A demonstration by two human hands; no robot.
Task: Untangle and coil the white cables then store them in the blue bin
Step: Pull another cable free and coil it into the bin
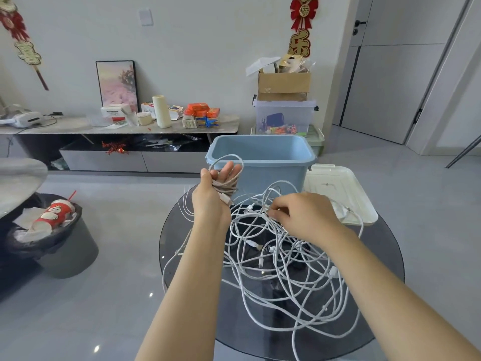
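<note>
Holding a coiled cable [227, 187], the left hand [212, 196] hovers beside the blue bin [260, 162] rim.

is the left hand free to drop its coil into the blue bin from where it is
Probably yes. The left hand holds the coil right at the bin rim, the bin is open with its lid off, though a strand trails to the tangle.

Your counter [182, 243] is dark smoked glass, glossy enough to mirror the lights, and the grey floor [117, 295] shines the same way. The white cables [283, 261] look matt, one seemingly braided; the blue bin [273, 178] and its cream lid [341, 194] on the far right are smooth plastic.
</note>
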